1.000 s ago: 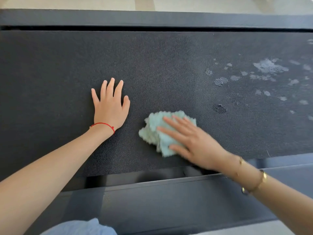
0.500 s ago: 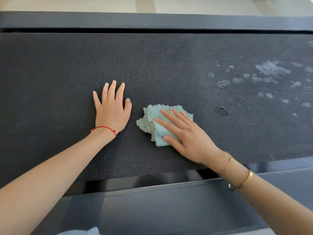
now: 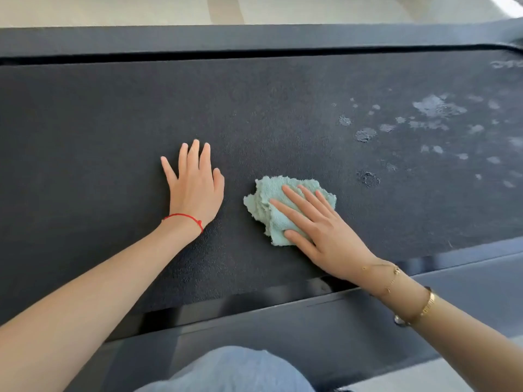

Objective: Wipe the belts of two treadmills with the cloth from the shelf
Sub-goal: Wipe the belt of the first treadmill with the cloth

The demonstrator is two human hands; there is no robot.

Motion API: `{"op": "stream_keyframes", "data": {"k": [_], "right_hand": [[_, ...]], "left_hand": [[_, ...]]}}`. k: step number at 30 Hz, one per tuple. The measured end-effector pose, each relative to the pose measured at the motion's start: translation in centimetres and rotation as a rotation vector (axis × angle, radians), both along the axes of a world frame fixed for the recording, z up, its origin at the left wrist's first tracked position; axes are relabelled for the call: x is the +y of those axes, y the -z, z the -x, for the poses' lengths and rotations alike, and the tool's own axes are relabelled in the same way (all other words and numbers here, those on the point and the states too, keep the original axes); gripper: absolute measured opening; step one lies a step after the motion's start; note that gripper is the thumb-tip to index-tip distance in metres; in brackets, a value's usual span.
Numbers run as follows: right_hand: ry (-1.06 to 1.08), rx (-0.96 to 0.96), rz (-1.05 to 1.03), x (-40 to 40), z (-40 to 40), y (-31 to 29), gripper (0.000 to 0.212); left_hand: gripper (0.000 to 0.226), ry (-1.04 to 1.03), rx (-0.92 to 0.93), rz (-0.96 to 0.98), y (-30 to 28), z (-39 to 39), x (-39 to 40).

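A dark, grainy treadmill belt (image 3: pixel 113 114) fills most of the view. A crumpled pale green cloth (image 3: pixel 266 199) lies on it near the middle. My right hand (image 3: pixel 319 224) presses flat on the cloth, fingers spread over its right half. Just left of the cloth, my left hand (image 3: pixel 194 188) rests flat on the bare belt with its fingers apart and nothing in it. Pale wet or dusty blotches (image 3: pixel 435 107) mark the belt at the right.
A dark side rail (image 3: pixel 311 329) runs along the near edge of the belt, and another rail (image 3: pixel 198 38) along the far edge. My knee in blue jeans (image 3: pixel 235 369) shows at the bottom. Light floor (image 3: pixel 113 7) lies beyond the treadmill.
My right hand slid the cloth away from me and slightly left across the belt, then a little back toward me. My left hand stayed planted. The view shifted, bringing my knee into sight.
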State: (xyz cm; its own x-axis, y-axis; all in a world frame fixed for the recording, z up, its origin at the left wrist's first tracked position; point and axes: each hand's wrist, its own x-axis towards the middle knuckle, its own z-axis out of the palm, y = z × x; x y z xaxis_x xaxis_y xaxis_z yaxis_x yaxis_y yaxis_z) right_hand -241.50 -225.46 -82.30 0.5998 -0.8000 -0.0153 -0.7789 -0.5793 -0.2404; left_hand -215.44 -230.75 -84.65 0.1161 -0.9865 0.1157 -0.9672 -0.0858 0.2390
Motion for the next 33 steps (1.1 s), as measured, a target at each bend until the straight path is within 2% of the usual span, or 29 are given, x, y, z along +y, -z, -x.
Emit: {"op": "stream_keyframes", "data": {"k": [2,5,9,11,13,17,19,23,28,30,33], "right_hand": [[-0.001,0.041,-0.003,1.6,1.2,-0.3,0.053],[0.091,0.055,0.005,-1.0,2.9,-0.1,0.054],[0.447,0.045,-0.024,-9.0,4.4,0.1,0.053],[0.514,0.036,-0.018,-10.4,4.0,0.2,0.054],[0.443,0.022,0.008,-8.3,3.5,0.4,0.053],[0.126,0.036,0.001,-1.3,3.8,-0.2,0.052],[0.044,0.031,-0.019,-1.4,4.9,-0.5,0.052],[0.084,-0.003,0.018,-8.6,7.7,0.6,0.053],[0.419,-0.028,0.033,-22.2,8.4,1.1,0.052],[0.392,-0.029,0.056,-23.0,7.0,1.3,0.052],[0.165,-0.058,0.053,-19.0,7.2,1.2,0.052]], "left_hand": [[0.057,0.053,0.012,-0.007,-0.4,0.7,-0.3],[0.058,0.113,0.046,-0.033,-0.8,2.2,-0.9],[0.057,0.161,0.072,-0.043,-1.0,4.0,-2.1],[0.057,0.167,0.086,-0.033,-1.0,4.7,-2.7],[0.057,0.178,0.097,-0.016,-0.9,5.6,-3.4],[0.056,0.164,0.088,-0.004,-0.7,7.1,-4.9],[0.056,0.147,0.082,-0.005,-0.5,8.0,-5.6],[0.056,0.111,0.065,-0.019,-0.3,9.7,-6.7],[0.057,0.043,0.017,-0.026,0.1,10.8,-7.9],[0.057,0.020,0.024,-0.035,0.1,11.1,-8.9],[0.058,-0.014,0.004,-0.037,0.1,11.4,-9.8]]}}
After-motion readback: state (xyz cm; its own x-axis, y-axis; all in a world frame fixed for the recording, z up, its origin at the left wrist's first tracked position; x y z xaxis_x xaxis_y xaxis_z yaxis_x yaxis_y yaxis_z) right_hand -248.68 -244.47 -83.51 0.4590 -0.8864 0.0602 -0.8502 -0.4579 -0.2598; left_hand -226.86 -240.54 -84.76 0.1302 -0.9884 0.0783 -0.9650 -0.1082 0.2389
